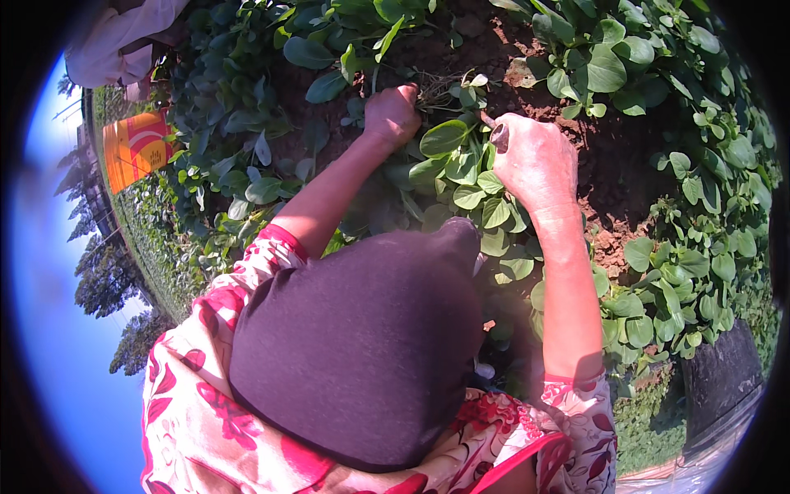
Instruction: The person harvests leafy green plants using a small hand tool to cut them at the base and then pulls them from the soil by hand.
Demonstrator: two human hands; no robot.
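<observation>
My left hand (393,115) is closed low among the plants, its knuckles beside a tangle of pale, dry stems or roots (440,89). What its fingers grip is hidden. A little to the right, my right hand (539,160) wraps around a small hand tool (499,138) with a dark, rounded handle end. A thin part of the tool points toward the stems; its working end is hard to make out. Leafy green plants (465,169) with broad oval leaves grow between my two hands, over reddish-brown soil (609,156).
More leafy greens (605,70) fill both sides. An orange bucket (136,150) stands at the far left, near a person in pale clothing (123,45). A large dark cloth-covered shape (362,346) blocks the lower middle. A dark panel-like object (724,383) lies at lower right.
</observation>
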